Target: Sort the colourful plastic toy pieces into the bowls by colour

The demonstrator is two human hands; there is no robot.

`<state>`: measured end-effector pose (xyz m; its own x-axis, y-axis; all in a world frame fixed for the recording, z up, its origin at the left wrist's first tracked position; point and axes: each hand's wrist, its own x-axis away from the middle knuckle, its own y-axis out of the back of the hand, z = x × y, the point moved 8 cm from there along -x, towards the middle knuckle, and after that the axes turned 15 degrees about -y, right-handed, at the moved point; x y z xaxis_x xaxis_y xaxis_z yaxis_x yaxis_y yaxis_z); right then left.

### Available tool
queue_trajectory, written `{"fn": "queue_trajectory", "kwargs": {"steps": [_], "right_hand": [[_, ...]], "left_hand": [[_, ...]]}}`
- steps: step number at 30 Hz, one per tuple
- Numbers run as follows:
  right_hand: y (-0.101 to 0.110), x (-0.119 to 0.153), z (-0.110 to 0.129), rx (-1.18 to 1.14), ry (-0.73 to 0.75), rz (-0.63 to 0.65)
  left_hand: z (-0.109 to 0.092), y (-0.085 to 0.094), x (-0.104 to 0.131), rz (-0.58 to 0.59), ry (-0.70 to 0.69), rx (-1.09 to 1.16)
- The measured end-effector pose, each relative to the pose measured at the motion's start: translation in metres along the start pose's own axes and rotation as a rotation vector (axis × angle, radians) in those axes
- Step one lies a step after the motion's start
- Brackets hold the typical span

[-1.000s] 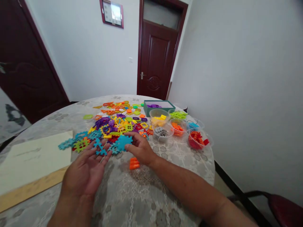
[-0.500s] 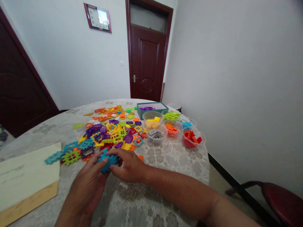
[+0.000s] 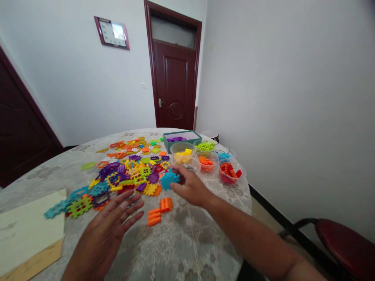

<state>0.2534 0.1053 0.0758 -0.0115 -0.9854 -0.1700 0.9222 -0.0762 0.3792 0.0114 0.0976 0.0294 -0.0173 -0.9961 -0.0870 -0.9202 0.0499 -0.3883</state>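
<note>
Between the thumb and fingers of my right hand (image 3: 190, 185) is a blue notched building piece (image 3: 169, 179), raised over the right side of the heap. My left hand (image 3: 109, 224) is open, palm turned inward, with its fingers spread and nothing in them. A heap of mixed plastic building pieces (image 3: 137, 171) lies just beyond both hands. On the cloth between the hands rest two orange ridged pieces: a near one (image 3: 154, 217) and a farther one (image 3: 166, 205). Teal notched pieces (image 3: 55, 208) and a lime window-shaped piece (image 3: 79, 207) lie left of the heap.
Clear bowls of sorted pieces stand to the right: yellow (image 3: 183, 156), orange (image 3: 206, 161), red (image 3: 230, 171), lime (image 3: 205, 146) and blue (image 3: 224, 155). My right hand partly covers a grey one. Behind them is a green box (image 3: 168, 146) with purple pieces. A pale board (image 3: 32, 222) lies left.
My right hand has carried the blue piece away from my left hand, to the right and forward. The left hand has let go and opened. Two orange pieces now show between the hands.
</note>
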Motion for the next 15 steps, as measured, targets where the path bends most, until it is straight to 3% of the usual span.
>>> {"fn": "queue_trajectory", "kwargs": {"steps": [5, 9, 12, 15], "right_hand": [[0.134, -0.021, -0.034, 0.4, -0.04, -0.343], [0.228, -0.053, -0.067, 0.817, -0.243, -0.505], [0.271, -0.073, -0.089, 1.023, -0.385, -0.501], [0.288, -0.083, -0.108, 1.091, -0.449, -0.417]], "left_hand": [[-0.001, 0.009, -0.003, -0.054, -0.036, -0.066], [-0.001, 0.009, -0.002, -0.058, -0.051, -0.158], [0.0, 0.008, -0.002, -0.049, -0.034, -0.189], [-0.001, 0.009, -0.002, -0.076, -0.024, -0.191]]}}
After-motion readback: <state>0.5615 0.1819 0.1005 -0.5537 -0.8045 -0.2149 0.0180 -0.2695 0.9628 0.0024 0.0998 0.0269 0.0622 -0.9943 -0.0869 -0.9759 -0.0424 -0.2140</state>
